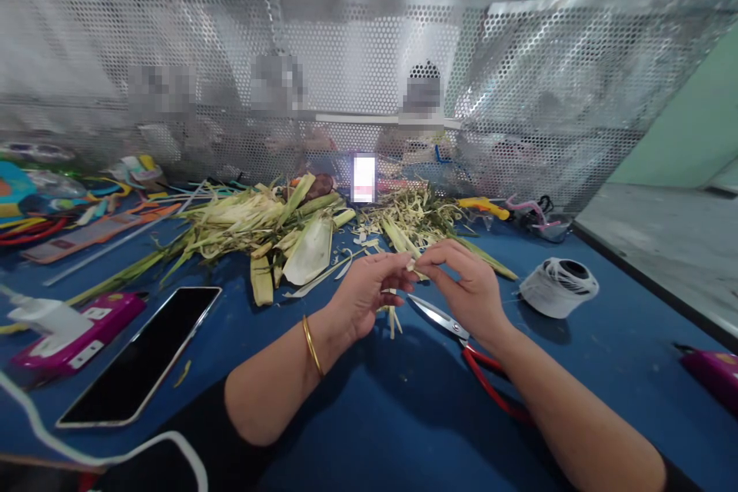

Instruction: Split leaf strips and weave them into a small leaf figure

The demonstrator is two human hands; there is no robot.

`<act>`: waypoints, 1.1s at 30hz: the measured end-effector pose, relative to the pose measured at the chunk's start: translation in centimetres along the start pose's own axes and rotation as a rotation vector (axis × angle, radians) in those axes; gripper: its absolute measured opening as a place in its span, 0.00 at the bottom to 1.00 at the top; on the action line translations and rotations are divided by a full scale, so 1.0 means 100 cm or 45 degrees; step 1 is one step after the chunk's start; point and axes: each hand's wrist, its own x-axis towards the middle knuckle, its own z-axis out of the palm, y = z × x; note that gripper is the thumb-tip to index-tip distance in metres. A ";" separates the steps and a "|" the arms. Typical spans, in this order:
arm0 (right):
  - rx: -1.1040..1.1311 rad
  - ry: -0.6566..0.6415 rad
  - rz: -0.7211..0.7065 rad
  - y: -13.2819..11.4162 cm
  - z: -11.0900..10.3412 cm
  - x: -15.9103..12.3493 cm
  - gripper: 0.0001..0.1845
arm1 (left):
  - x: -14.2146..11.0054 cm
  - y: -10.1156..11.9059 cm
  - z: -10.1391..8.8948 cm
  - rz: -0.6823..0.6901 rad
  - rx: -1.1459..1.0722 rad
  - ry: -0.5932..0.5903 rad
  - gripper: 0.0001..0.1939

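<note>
My left hand [369, 292] and my right hand [464, 286] meet over the middle of the blue table. Their fingertips are closed around a small pale strip of plant [410, 264], mostly hidden by the fingers. Thin pale ends [393, 321] hang below my left hand. Scissors [441, 317] with red handles lie under my right wrist, blades pointing away to the left. Just beyond my hands are peeled green-white stalks [311, 250] and a heap of thin shreds [412, 211].
A spool of white thread [558, 288] stands at the right. On the left lie a black-screened phone [141, 354] and a magenta power strip [112, 323] with a white cable. A perforated metal screen [369, 54] closes the back, people behind it. A lit phone [364, 178] leans there.
</note>
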 end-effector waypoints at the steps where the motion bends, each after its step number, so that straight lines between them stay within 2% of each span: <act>1: 0.002 -0.014 -0.001 0.000 0.000 0.000 0.08 | 0.000 0.000 0.000 0.001 0.011 0.009 0.12; 4: -0.018 -0.047 0.015 0.002 0.001 -0.001 0.08 | -0.001 -0.001 0.001 0.051 0.037 0.054 0.11; 11: -0.018 -0.037 0.080 0.004 0.003 -0.002 0.06 | 0.000 -0.003 0.004 0.319 0.189 0.161 0.07; 17: 0.055 -0.073 0.247 0.004 0.004 -0.002 0.06 | 0.000 -0.002 0.005 0.432 0.304 0.194 0.03; 22: 0.095 0.003 0.348 0.003 0.007 -0.003 0.05 | 0.000 -0.002 0.006 0.423 0.306 0.225 0.05; 29: 0.196 0.071 0.458 0.003 0.007 -0.002 0.04 | -0.004 -0.001 0.008 0.403 0.251 0.131 0.06; 33: 0.304 0.054 0.488 0.006 0.006 -0.001 0.04 | -0.002 0.000 0.007 0.326 0.184 0.118 0.06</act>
